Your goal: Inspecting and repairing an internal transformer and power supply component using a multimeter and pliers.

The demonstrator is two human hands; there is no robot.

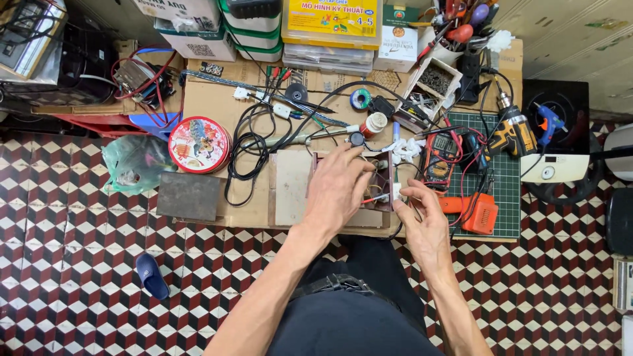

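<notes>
1. The person sits on the tiled floor (79, 264) at a low cardboard-covered table (217, 99). Both hands work on a small open wooden box (386, 191) full of wiring, which lies at the table's near edge, right in front of the body.
2. The left hand (339, 188) lies flat over the box, fingers spread and pressing down on it, seemingly to keep it from shifting.
3. The right hand (422, 221) is at the box's right side, thumb and forefinger pinched on a small white part (397, 192) where a red wire (372, 198) ends; whether that part is fixed to the box cannot be told.
4. A multimeter (438, 161) lies just right of the box on a green cutting mat (508, 198), with a yellow drill (511, 132) further back, within easy reach.
5. A round red tin (198, 145) and a dark flat plate (189, 196) sit to the left, well apart from the hands.
</notes>
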